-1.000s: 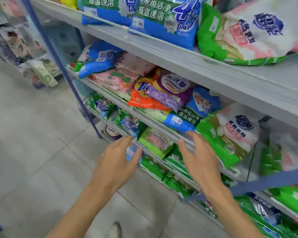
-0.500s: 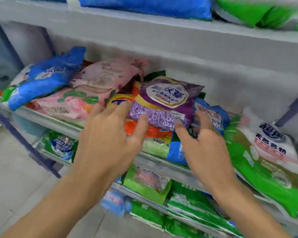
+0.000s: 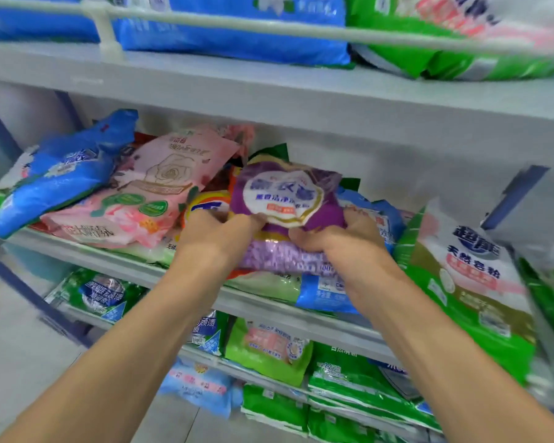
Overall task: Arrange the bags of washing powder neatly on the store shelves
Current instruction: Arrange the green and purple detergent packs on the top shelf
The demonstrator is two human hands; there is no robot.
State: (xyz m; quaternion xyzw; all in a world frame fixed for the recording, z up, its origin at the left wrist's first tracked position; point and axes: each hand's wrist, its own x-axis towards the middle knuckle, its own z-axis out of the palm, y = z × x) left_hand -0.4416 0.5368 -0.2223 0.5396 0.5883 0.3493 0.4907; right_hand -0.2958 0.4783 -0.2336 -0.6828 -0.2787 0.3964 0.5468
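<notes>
A purple bag of washing powder point(image 3: 285, 193) with a white oval label lies on top of a messy pile on the middle shelf point(image 3: 135, 266). My left hand point(image 3: 215, 238) grips its lower left part and my right hand point(image 3: 343, 241) grips its lower right part, so the bag bends upward in the middle. Under it lie an orange bag point(image 3: 205, 203) and a blue bag point(image 3: 327, 292). To the left, a pink bag point(image 3: 147, 193) and a blue bag point(image 3: 61, 174) lie tilted. A green and white bag point(image 3: 467, 282) leans at the right.
The upper shelf point(image 3: 269, 91) holds blue bags point(image 3: 231, 39) and a green bag point(image 3: 454, 59) behind a white rail. Lower shelves hold several green bags point(image 3: 269, 346) and a light blue bag point(image 3: 199, 385). Blue uprights point(image 3: 512, 196) frame the shelving. Grey tiled floor lies at the left.
Both hands reached forward from open above the pile and closed on the purple bag, lifting and bending it. The view moved closer to the middle shelf.
</notes>
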